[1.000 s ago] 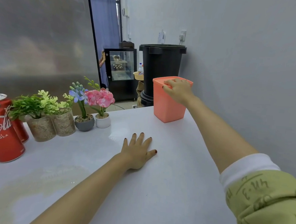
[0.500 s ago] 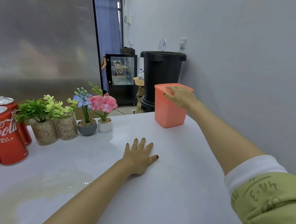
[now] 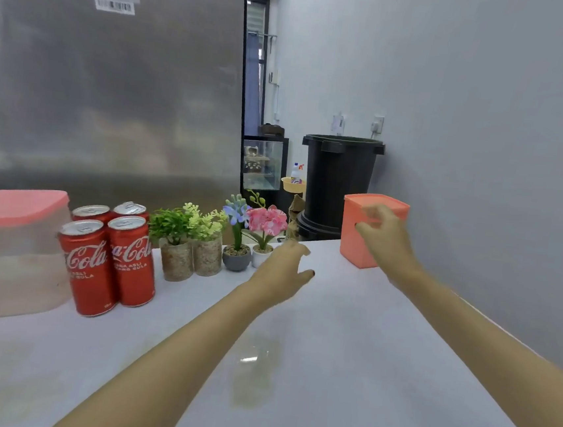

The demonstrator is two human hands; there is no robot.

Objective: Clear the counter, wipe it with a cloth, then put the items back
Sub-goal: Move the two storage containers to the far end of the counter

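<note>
Guessing the orange tub far right is light, slick plastic; right hand, spread and empty, should grab its sides.

Both arms reach forward; left hand and right hand blurred, fingers apparently loosely spread.

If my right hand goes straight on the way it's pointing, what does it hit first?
Most likely the orange container: the right hand sits in front of its upper part, fingers toward it. Blur hides any contact.
</note>
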